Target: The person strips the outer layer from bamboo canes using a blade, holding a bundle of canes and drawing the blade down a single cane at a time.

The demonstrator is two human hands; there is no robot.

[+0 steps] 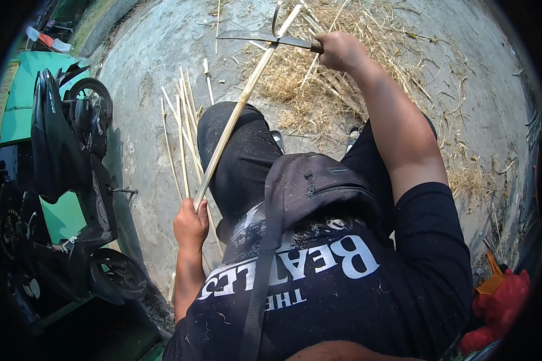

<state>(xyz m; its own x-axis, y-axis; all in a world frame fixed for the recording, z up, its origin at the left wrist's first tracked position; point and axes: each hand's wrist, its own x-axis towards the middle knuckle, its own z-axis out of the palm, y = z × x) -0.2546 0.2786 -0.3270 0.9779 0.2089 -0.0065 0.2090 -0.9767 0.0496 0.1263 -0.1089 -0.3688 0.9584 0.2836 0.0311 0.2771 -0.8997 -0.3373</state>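
My left hand (191,226) is closed around the lower end of a long pale bamboo strip (242,107). The strip slants up and away past my left knee toward the far middle. My right hand (341,52), arm stretched forward, grips the dark handle of a long-bladed knife (241,36). Its blade points left and lies across the strip near the far end. A thin curled shaving (274,19) rises where blade and strip meet. More narrow bamboo strips (181,129) lie on the ground left of my knee, some passing behind my left hand.
Pale shavings (301,84) are heaped on the concrete ground (147,78) ahead and to the right. A dark motorbike (72,138) stands at the left beside a green panel (66,219). A dark bag (325,186) hangs across my lap. Red cloth (504,304) lies at lower right.
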